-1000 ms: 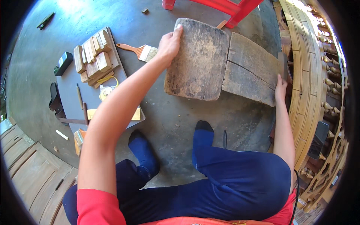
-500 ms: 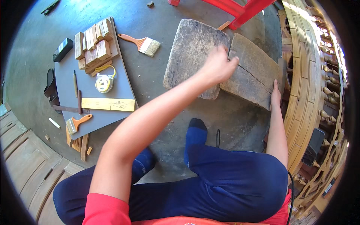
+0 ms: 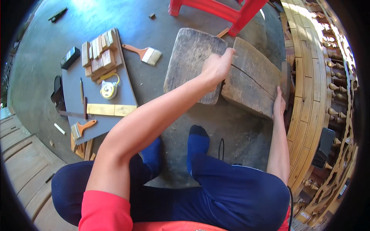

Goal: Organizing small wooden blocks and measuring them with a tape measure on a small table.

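Note:
A worn wooden block [image 3: 252, 79] with a long crack across its top lies between my two hands. My left hand [image 3: 217, 68] is closed at its left edge, thumb pointing up near the end of the crack; the fingers underneath are partly hidden. At the opposite end, my right hand [image 3: 279, 103] grips the block's near right corner. Just left of it, a second weathered wooden block [image 3: 189, 57] rests on the floor, partly covered by my left hand and wrist.
Red plastic stool [image 3: 216, 11] beyond the blocks; wooden railing [image 3: 304, 77] on the right. To the left, a grey board [image 3: 73, 90] carries stacked wood pieces [image 3: 102, 52], a tape measure [image 3: 109, 89], a pale wooden strip [image 3: 111, 109] and a brush [image 3: 84, 127]. Another brush [image 3: 148, 55] lies beside it.
My left hand has shifted slightly left and closed at the cracked block's left edge. My right hand stays at the other end. The whole view has shifted a little.

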`<state>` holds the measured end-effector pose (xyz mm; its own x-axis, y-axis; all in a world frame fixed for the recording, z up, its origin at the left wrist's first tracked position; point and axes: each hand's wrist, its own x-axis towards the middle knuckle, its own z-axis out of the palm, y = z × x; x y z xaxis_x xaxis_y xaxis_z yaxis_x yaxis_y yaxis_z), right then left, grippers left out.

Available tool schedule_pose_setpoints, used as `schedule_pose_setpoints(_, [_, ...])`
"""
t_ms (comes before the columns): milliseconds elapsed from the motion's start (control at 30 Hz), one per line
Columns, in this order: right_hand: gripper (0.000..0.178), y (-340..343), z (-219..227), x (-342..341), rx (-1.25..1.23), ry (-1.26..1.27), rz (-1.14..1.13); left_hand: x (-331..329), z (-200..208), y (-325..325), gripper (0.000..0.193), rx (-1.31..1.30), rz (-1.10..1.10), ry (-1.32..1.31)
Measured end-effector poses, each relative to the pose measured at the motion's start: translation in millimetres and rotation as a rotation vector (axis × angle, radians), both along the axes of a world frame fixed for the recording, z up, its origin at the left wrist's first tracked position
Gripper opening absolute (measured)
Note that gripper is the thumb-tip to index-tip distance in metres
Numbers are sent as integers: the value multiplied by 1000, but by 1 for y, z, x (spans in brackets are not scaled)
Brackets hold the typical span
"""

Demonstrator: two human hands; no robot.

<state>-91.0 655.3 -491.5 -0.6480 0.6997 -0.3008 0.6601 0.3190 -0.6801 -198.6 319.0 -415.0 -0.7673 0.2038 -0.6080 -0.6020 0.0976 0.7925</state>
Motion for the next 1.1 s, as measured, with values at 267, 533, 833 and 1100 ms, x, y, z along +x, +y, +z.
schedule_pose_setpoints(267, [81,-31,81,-18,-85,313,55,-35,99,-27,83,-147,-188,308])
schedule_pose_setpoints(533, [94,-134,125,-55,-70,256,310,-15,201,-135,75,-449,-109,309])
schedule_pose_setpoints(833, [100,-208,134,-52,-64,33,560,-6,140,-220,88,-496,-40,234])
schedule_pose_setpoints(1100, [99,-186,102,-47,4,44,457,-22,122,-206,91,-353,-60,254])
